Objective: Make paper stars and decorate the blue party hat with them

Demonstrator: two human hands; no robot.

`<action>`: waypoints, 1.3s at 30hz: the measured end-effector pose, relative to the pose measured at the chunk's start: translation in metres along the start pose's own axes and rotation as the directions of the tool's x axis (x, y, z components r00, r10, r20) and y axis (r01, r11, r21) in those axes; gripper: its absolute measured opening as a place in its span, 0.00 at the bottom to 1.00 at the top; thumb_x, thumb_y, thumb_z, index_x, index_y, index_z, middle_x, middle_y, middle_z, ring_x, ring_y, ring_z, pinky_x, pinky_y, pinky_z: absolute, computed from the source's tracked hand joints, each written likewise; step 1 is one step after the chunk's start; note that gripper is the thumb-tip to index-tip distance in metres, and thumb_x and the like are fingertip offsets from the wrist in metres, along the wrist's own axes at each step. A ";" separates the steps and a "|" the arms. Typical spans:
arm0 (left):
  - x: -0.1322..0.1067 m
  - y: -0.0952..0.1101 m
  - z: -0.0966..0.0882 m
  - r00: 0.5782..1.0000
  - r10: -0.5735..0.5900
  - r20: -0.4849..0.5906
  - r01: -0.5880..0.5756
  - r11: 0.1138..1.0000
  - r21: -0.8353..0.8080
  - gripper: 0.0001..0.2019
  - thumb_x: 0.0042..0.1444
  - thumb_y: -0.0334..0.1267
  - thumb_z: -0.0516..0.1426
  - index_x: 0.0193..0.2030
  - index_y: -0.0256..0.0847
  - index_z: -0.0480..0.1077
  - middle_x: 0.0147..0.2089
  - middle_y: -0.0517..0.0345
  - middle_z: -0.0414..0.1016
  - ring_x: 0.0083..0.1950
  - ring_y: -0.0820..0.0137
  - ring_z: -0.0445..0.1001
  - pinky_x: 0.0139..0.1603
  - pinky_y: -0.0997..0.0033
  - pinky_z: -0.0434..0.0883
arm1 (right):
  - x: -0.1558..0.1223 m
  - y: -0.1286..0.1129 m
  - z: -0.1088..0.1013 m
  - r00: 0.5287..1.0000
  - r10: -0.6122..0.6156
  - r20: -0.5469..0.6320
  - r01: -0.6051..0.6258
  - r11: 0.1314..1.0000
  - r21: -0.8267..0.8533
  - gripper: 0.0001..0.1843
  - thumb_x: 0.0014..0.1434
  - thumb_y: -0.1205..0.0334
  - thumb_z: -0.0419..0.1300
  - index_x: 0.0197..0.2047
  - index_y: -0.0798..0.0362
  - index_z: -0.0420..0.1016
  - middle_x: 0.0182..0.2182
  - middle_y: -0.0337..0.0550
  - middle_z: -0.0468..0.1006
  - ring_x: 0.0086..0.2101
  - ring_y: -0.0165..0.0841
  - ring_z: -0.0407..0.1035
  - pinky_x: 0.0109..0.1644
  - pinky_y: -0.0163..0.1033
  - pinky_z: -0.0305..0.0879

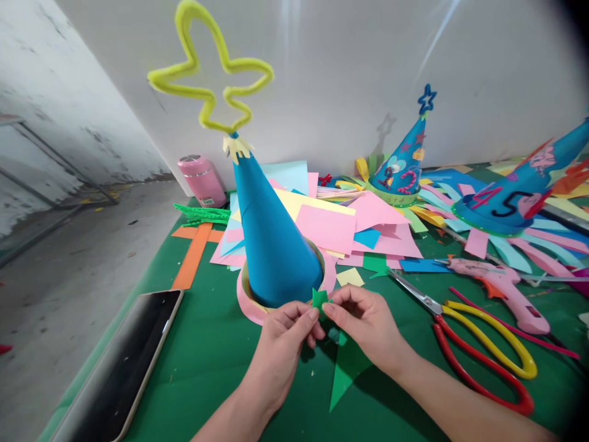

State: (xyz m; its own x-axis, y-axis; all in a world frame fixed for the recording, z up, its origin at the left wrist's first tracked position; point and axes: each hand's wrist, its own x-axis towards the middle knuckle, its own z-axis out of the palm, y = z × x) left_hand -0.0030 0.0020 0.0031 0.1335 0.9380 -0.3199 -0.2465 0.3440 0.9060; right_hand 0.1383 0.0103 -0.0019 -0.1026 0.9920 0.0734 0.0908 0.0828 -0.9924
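Between my left hand (292,334) and my right hand (365,322) is a small green paper piece (319,299), pinched by the fingertips of both. Its lower part is hidden behind my fingers. Just beyond them a blue paper cone hat (276,236) stands inside a pink paper ring (248,301). A yellow pipe-cleaner star (225,64) rises from the cone's tip, above a cream fringed collar (237,147). Beneath my right hand lies a pointed green paper scrap (345,374) on the green tabletop.
Scissors (432,304) and a pink glue gun (501,276) lie to the right. Behind are coloured paper sheets (326,230) and two decorated cone hats, one blue with a star (400,166), one numbered (515,196). A phone (124,362), green pipe cleaners (202,215) and a pink bottle (202,178) are left.
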 end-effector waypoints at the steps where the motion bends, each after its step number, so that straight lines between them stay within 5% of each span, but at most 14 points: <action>1: 0.000 0.001 0.001 1.000 -0.011 -0.001 0.011 1.000 -0.023 0.08 0.47 0.36 0.59 0.22 0.35 0.70 0.19 0.60 0.69 0.22 0.78 0.61 0.24 0.78 0.59 | 0.000 -0.001 -0.001 1.000 -0.029 -0.001 0.029 0.999 -0.041 0.08 0.51 0.60 0.59 0.25 0.55 0.68 0.22 0.37 0.69 0.24 0.28 0.63 0.28 0.33 0.62; 9: 0.001 0.004 -0.001 0.999 -0.035 0.030 0.039 0.989 -0.143 0.08 0.44 0.36 0.60 0.21 0.35 0.70 0.18 0.59 0.70 0.22 0.76 0.63 0.24 0.77 0.59 | -0.003 -0.001 -0.005 0.965 -0.253 0.070 0.262 0.940 -0.219 0.04 0.52 0.64 0.59 0.27 0.53 0.71 0.26 0.40 0.73 0.29 0.31 0.67 0.33 0.34 0.64; 14: -0.001 0.007 -0.001 0.999 -0.041 0.015 0.043 0.989 -0.143 0.07 0.45 0.35 0.60 0.20 0.36 0.69 0.16 0.61 0.68 0.21 0.77 0.62 0.24 0.77 0.58 | -0.002 0.002 -0.013 0.894 -0.410 0.180 0.447 0.844 -0.296 0.08 0.49 0.65 0.62 0.35 0.51 0.73 0.35 0.44 0.75 0.37 0.34 0.69 0.41 0.37 0.66; 23: 0.000 0.005 -0.005 0.996 -0.052 0.076 0.057 0.996 -0.062 0.06 0.42 0.32 0.56 0.18 0.37 0.67 0.15 0.63 0.65 0.20 0.77 0.61 0.24 0.77 0.56 | 0.003 0.005 -0.024 0.781 -0.557 0.283 0.624 0.672 -0.399 0.07 0.51 0.64 0.61 0.36 0.47 0.75 0.37 0.44 0.68 0.35 0.33 0.66 0.36 0.37 0.67; 28: -0.001 0.003 -0.006 0.992 -0.065 0.106 0.072 0.995 -0.068 0.06 0.42 0.31 0.55 0.17 0.37 0.67 0.16 0.63 0.64 0.20 0.77 0.60 0.25 0.77 0.56 | 0.003 0.001 -0.024 0.798 -0.497 0.340 0.600 0.702 -0.383 0.04 0.52 0.65 0.60 0.33 0.49 0.75 0.38 0.45 0.70 0.39 0.35 0.66 0.38 0.38 0.67; 32: -0.001 0.002 -0.005 0.994 -0.063 0.094 0.071 0.994 -0.087 0.06 0.43 0.30 0.55 0.18 0.37 0.67 0.16 0.64 0.64 0.21 0.77 0.61 0.25 0.77 0.56 | 0.002 0.002 -0.021 0.854 -0.423 0.303 0.511 0.791 -0.337 0.03 0.53 0.66 0.59 0.33 0.50 0.74 0.37 0.46 0.69 0.39 0.35 0.66 0.39 0.37 0.67; 39: -0.001 0.004 -0.006 0.991 -0.059 0.119 0.072 0.992 -0.103 0.06 0.44 0.29 0.55 0.19 0.37 0.67 0.16 0.64 0.64 0.21 0.77 0.61 0.25 0.77 0.56 | 0.000 0.001 -0.019 0.878 -0.393 0.275 0.464 0.841 -0.278 0.02 0.52 0.67 0.60 0.32 0.51 0.72 0.39 0.45 0.70 0.40 0.35 0.67 0.42 0.37 0.65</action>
State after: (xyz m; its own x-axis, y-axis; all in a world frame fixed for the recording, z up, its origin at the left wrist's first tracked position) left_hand -0.0097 0.0028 0.0059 0.2611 0.9043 -0.3377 -0.3337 0.4128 0.8475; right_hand 0.1572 0.0127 -0.0014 -0.3982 0.8119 0.4270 0.3047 0.5561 -0.7733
